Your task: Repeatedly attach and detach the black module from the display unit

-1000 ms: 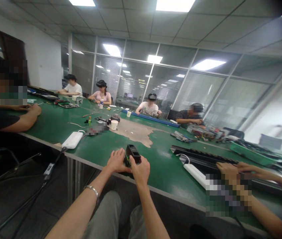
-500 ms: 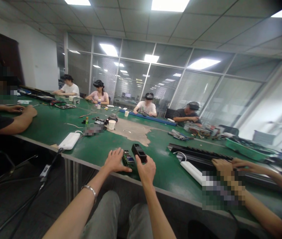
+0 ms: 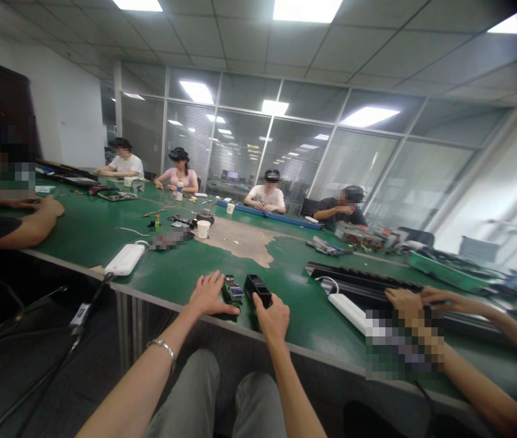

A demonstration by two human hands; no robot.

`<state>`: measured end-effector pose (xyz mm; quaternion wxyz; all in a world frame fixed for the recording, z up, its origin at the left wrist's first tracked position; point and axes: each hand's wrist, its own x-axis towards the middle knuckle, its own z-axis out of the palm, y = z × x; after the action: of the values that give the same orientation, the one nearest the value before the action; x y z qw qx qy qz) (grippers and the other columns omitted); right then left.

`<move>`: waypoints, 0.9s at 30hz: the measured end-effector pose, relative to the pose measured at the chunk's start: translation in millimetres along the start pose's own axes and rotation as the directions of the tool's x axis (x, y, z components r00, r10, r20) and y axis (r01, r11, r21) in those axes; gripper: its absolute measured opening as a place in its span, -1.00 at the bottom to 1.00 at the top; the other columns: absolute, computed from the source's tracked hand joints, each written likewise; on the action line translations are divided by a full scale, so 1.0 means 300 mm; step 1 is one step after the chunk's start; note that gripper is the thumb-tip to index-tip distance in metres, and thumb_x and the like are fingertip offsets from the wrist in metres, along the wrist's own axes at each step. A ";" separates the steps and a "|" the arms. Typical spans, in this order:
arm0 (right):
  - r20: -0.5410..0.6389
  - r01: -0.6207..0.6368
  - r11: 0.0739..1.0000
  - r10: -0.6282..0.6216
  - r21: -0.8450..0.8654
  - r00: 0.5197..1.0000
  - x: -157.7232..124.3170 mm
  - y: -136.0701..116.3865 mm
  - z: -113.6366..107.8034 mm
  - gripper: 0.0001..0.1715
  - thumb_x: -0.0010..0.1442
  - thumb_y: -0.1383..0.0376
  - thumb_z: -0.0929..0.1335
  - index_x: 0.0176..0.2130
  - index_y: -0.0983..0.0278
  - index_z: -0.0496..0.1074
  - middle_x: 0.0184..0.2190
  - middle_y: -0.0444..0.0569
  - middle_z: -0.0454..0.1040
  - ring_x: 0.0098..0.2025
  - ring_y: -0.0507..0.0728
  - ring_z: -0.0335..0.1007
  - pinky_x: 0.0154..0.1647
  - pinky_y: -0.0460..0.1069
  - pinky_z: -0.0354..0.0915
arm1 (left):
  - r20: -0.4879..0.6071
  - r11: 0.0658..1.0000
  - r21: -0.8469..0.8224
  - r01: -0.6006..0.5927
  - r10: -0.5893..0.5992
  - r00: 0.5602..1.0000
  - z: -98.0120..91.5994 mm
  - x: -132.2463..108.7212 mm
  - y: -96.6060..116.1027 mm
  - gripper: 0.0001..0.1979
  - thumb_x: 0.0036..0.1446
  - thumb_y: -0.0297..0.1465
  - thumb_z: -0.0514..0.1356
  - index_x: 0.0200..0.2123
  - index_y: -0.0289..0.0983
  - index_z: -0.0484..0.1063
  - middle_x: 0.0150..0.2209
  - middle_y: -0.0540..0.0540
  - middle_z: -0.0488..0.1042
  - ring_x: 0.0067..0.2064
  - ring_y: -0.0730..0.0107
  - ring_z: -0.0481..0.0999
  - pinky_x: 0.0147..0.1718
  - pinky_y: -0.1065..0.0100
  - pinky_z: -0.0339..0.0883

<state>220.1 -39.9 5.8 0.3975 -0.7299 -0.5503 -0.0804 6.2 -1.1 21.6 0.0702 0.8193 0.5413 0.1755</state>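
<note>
In the head view my left hand (image 3: 209, 295) lies flat on the green table at its near edge, fingers spread and thumb stretched out. It borders a small green circuit board (image 3: 235, 292) with a bluish part on it, thumb along the near side; whether it presses on the board I cannot tell. To the right, my right hand (image 3: 273, 316) is closed round the near end of a black oblong housing (image 3: 257, 288). The housing stands tilted just beside the board, apart from it. My right fingers on its far side are hidden.
A white power strip (image 3: 124, 260) lies to the left, another (image 3: 350, 313) to the right, by a long black part (image 3: 363, 280) under a co-worker's hands (image 3: 407, 304). Ahead are a paper cup (image 3: 202, 229) and a bare brown patch (image 3: 240, 240). Other people sit around the table.
My right hand has brought the black housing a little lower and nearer to me, beside the circuit board. My left hand keeps its place by the board.
</note>
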 end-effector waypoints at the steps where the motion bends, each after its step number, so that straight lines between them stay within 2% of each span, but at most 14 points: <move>1: 0.008 -0.001 1.000 0.001 -0.020 1.000 0.000 0.004 0.004 -0.45 0.15 -0.07 0.28 -0.20 0.34 0.49 -0.29 0.16 0.51 -0.22 0.25 0.40 -0.17 0.03 0.17 | 0.000 1.000 -0.001 -0.001 0.001 1.000 0.002 0.001 -0.002 0.24 -0.31 0.39 0.07 0.33 -0.26 -0.03 0.38 -0.27 -0.10 0.36 -0.12 -0.08 0.27 -0.01 -0.20; 8: 0.043 0.075 0.989 -0.070 -0.128 0.997 0.001 0.038 0.024 -0.47 0.14 -0.01 0.32 -0.17 0.41 0.47 -0.18 0.23 0.50 -0.10 0.28 0.38 -0.05 0.08 0.11 | 0.004 1.000 0.004 0.005 -0.005 1.000 0.013 0.005 -0.006 0.25 -0.32 0.40 0.06 0.33 -0.26 -0.03 0.38 -0.28 -0.11 0.36 -0.12 -0.09 0.28 -0.01 -0.20; 13: -0.005 0.076 0.989 -0.077 -0.129 0.997 -0.022 0.046 0.025 -0.17 0.08 -0.04 0.36 0.09 0.56 0.32 -0.04 0.34 0.44 0.03 0.33 0.32 0.06 0.08 0.07 | -0.004 1.000 0.017 -0.001 0.001 1.000 0.013 0.002 -0.004 0.24 -0.30 0.38 0.07 0.33 -0.26 -0.05 0.39 -0.27 -0.13 0.37 -0.11 -0.10 0.28 0.01 -0.21; 16: -0.010 0.056 0.993 -0.058 -0.103 0.998 -0.026 0.031 0.017 -0.08 0.07 -0.10 0.35 0.11 0.59 0.29 -0.05 0.35 0.44 0.02 0.35 0.32 0.06 0.08 0.08 | -0.003 1.000 0.020 -0.005 0.005 1.000 0.013 0.002 -0.004 0.25 -0.28 0.38 0.06 0.34 -0.29 -0.08 0.39 -0.28 -0.15 0.37 -0.11 -0.12 0.28 0.01 -0.23; 19: 0.021 -0.011 0.996 0.013 -0.092 1.000 -0.019 0.007 0.004 -0.14 0.08 -0.13 0.33 0.09 0.48 0.35 -0.11 0.28 0.49 -0.04 0.33 0.36 -0.02 0.08 0.14 | 0.004 1.000 0.017 -0.021 0.021 1.000 0.013 0.002 -0.007 0.25 -0.27 0.39 0.04 0.34 -0.29 -0.07 0.39 -0.29 -0.14 0.37 -0.10 -0.10 0.28 -0.01 -0.23; 23: 0.088 -0.117 0.991 0.123 -0.065 0.989 -0.011 -0.013 -0.014 -0.34 0.09 -0.10 0.32 0.01 0.28 0.45 -0.25 0.15 0.53 -0.16 0.29 0.41 -0.17 0.06 0.21 | -0.009 1.000 0.013 -0.026 0.026 1.000 0.020 0.005 -0.013 0.22 -0.28 0.39 0.04 0.32 -0.26 -0.02 0.38 -0.27 -0.11 0.36 -0.09 -0.06 0.28 -0.01 -0.20; 27: 0.061 -0.142 0.983 0.135 0.120 0.989 -0.010 -0.031 -0.040 -0.39 0.09 -0.08 0.31 -0.06 0.28 0.49 -0.27 0.13 0.54 -0.19 0.25 0.43 -0.18 0.02 0.24 | -0.030 0.999 0.007 -0.031 0.031 0.999 0.031 0.009 -0.018 0.21 -0.27 0.40 0.04 0.31 -0.25 0.01 0.38 -0.26 -0.08 0.35 -0.10 -0.04 0.27 -0.03 -0.18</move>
<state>214.8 -49.3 16.8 0.4323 -0.7421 -0.5123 0.0011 5.9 4.1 11.9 0.0567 0.8251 0.5300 0.1871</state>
